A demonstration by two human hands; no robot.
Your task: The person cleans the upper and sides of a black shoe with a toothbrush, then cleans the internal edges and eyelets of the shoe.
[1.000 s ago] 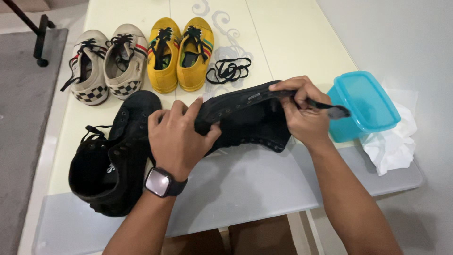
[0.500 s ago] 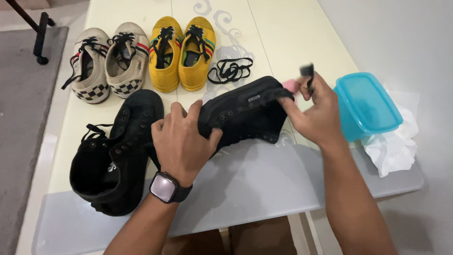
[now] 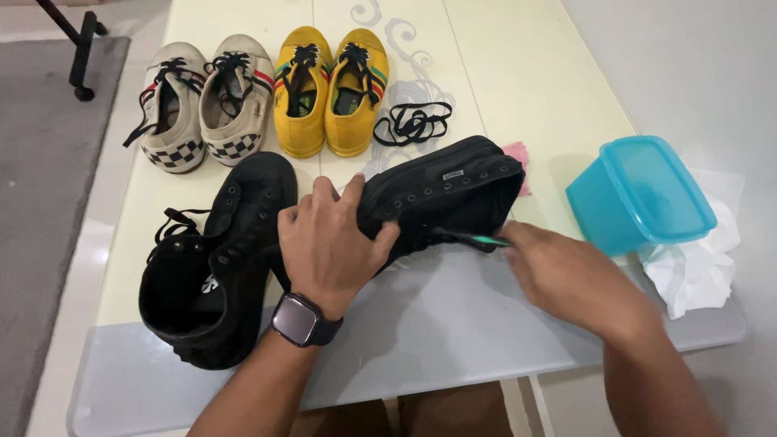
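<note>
Teal box, maybe tissue — beside right hand.

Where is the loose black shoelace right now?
In the head view the loose black shoelace lies coiled on the table, just right of the yellow shoes and beyond the black shoe that the left hand holds.

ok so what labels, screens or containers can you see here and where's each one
smartwatch screen: on the left wrist, rounded square, dark with a pale glare.
small label: on the upper edge of the black shoe under the left hand, tiny pale rectangle.
plastic container: right side of the table, tilted, translucent blue, rounded rectangle, resting against white tissue.
</note>
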